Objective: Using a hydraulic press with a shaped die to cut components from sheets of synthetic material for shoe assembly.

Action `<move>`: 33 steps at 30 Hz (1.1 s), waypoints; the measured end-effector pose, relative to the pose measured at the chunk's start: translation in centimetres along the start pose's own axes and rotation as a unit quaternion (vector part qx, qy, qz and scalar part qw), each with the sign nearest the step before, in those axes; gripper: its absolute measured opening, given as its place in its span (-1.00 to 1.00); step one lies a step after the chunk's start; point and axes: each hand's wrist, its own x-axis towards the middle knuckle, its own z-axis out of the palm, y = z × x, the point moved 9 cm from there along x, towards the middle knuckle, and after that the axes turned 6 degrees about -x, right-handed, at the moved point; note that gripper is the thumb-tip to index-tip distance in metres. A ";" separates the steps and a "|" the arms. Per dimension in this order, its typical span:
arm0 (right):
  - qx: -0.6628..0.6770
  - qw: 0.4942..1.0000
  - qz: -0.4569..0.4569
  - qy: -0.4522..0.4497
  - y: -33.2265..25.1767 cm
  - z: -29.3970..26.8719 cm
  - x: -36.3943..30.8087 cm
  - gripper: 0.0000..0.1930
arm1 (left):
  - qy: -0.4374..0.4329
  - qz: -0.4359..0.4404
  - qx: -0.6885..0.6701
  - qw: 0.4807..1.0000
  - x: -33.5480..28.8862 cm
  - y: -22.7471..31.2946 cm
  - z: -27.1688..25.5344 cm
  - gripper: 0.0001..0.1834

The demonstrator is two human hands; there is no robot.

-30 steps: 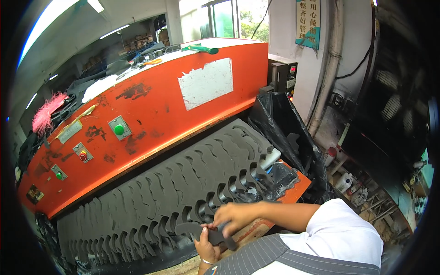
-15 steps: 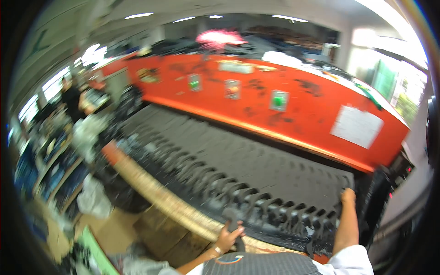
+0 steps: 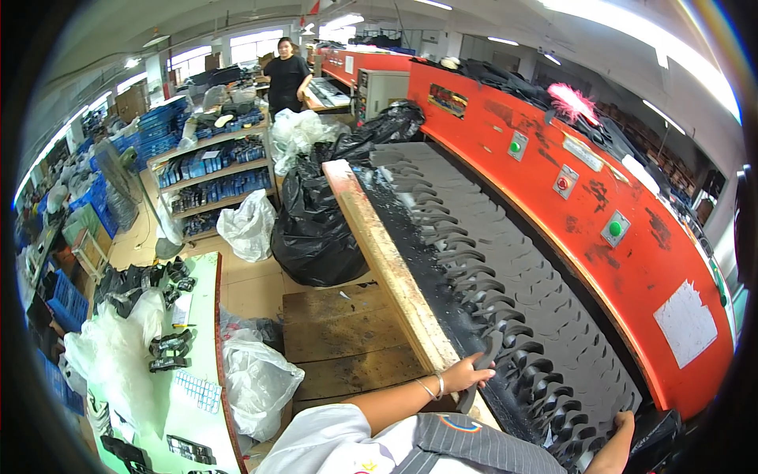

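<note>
My left hand (image 3: 467, 373) is closed around a curved dark-grey foam piece (image 3: 491, 347), held over the near end of a wooden plank. Beside it lies a long grey foam sheet (image 3: 521, 253) with a row of curved cut pieces (image 3: 505, 304) standing up along its left edge. My right hand (image 3: 622, 430) is at the sheet's near right corner, its fingers curled; whatever they grip is hidden.
A red machine body (image 3: 568, 142) with buttons runs along the right. The wooden plank (image 3: 395, 268) edges the bed. Black bags (image 3: 316, 229), a shelf of blue items (image 3: 213, 166) and a pale-green table (image 3: 207, 332) stand left. A person (image 3: 286, 79) stands at the back.
My view has swung left, bringing the green table and shelves into sight. My left hand still holds the curved foam piece; my right hand stays at the sheet's corner.
</note>
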 end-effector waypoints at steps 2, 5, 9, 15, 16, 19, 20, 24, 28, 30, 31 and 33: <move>0.056 0.998 0.001 0.027 -3.5 1.9 -2.6 -0.33 | 0.018 -0.004 0.025 1.000 -0.1 -1.4 -0.5 -0.66; 0.135 0.985 0.024 0.103 -2.0 0.4 -6.8 -0.33 | 0.009 -0.004 0.012 1.000 -0.4 -1.5 -0.1 -0.70; 0.206 0.963 0.053 0.167 -1.0 -1.0 -11.3 -0.32 | 0.015 0.014 0.034 0.999 -1.3 -1.2 -0.2 -0.69; 0.271 0.822 -0.087 0.493 -4.5 -10.2 -26.6 -0.24 | 0.025 0.003 0.060 0.998 -0.5 -1.4 0.1 -0.62; 0.265 0.822 -0.079 0.497 -4.6 -11.3 -27.9 -0.24 | 0.016 -0.002 0.059 0.998 -0.4 -1.4 0.5 -0.62; 0.221 0.755 -0.141 0.601 -5.6 -13.7 -32.2 -0.19 | 0.033 -0.022 0.099 0.994 -0.4 -0.5 1.0 -0.64; 0.220 0.757 -0.134 0.600 -5.6 -14.6 -32.3 -0.19 | 0.029 -0.026 0.104 0.994 0.0 -0.9 1.2 -0.64; 0.121 0.708 -0.222 0.659 -7.8 -20.2 -36.3 -0.65 | 0.047 0.014 0.080 0.996 -0.6 -0.2 1.6 -0.62; 0.498 0.673 -0.216 0.502 -6.8 -20.3 -34.3 -0.55 | 0.013 0.115 0.059 0.992 -1.8 4.0 6.6 -0.58; 0.568 0.681 -0.316 0.337 -11.4 -20.6 -34.2 -0.33 | -0.053 0.139 0.090 0.985 -1.3 5.2 9.2 -0.61; 0.591 0.687 -0.329 0.264 -13.5 -19.3 -34.4 -0.30 | -0.057 0.176 0.107 0.977 -1.4 6.3 10.6 -0.60; 0.635 0.687 -0.340 0.094 -19.4 -16.2 -36.3 -0.26 | -0.071 0.172 0.090 0.978 -1.3 7.0 12.9 -0.60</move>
